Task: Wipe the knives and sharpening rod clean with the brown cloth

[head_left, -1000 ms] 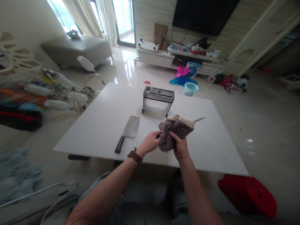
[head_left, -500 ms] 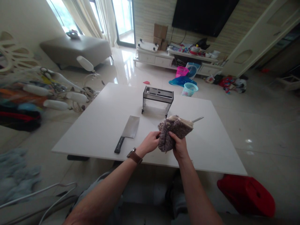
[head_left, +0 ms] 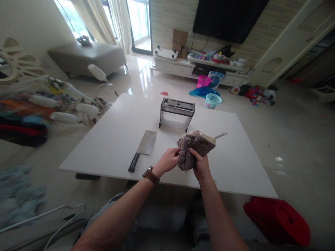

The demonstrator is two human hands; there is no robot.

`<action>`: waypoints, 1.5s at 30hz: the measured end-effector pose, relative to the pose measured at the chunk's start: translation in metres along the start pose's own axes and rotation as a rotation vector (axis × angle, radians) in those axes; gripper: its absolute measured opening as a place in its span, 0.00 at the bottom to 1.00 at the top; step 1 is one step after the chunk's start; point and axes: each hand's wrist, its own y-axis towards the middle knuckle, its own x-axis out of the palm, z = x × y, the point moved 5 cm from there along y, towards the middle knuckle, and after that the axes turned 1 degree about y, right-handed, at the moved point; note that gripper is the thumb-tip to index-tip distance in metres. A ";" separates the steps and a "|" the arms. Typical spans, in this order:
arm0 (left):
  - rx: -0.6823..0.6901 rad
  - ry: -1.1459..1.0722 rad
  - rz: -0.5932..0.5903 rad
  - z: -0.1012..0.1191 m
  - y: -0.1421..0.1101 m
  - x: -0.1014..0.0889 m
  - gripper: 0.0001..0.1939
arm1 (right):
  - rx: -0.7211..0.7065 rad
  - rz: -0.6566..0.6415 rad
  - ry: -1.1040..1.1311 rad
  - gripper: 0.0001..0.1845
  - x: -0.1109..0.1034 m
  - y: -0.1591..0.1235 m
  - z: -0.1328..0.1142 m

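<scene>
A folded brown-and-cream towel (head_left: 196,148) is held above the table's near side, wrapped round a thin metal piece. Its narrow silvery end (head_left: 221,135) sticks out at the right; the rest is covered. My right hand (head_left: 201,165) grips the towel from below, thumb pressed on top. At the towel's left edge, my left hand (head_left: 169,160) is closed, its fingertips and whatever they grip hidden by the cloth. A cleaver (head_left: 147,143) with a black handle lies flat to the left. Beyond the towel stands a knife block (head_left: 177,104) with slots in its top and clear sides.
The white table (head_left: 104,139) has its near edge just below my hands. A red bin-like object (head_left: 277,219) stands by the near right corner. Lamp arms with white shades (head_left: 64,117) are close to the left edge. Baskets (head_left: 212,100) sit on the floor beyond.
The whole view has shifted slightly. Both hands keep the same hold on the towel, with hardly any movement; the cleaver and knife block stay in place.
</scene>
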 end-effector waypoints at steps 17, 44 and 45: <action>0.005 -0.001 -0.002 0.001 -0.001 -0.001 0.14 | -0.009 -0.008 -0.014 0.28 -0.001 0.001 0.003; -0.002 0.021 0.002 0.003 -0.002 -0.001 0.14 | 0.002 -0.013 0.017 0.28 0.000 0.000 0.005; -0.003 0.021 0.001 0.003 -0.002 -0.001 0.14 | -0.003 -0.014 0.012 0.28 0.000 0.000 0.005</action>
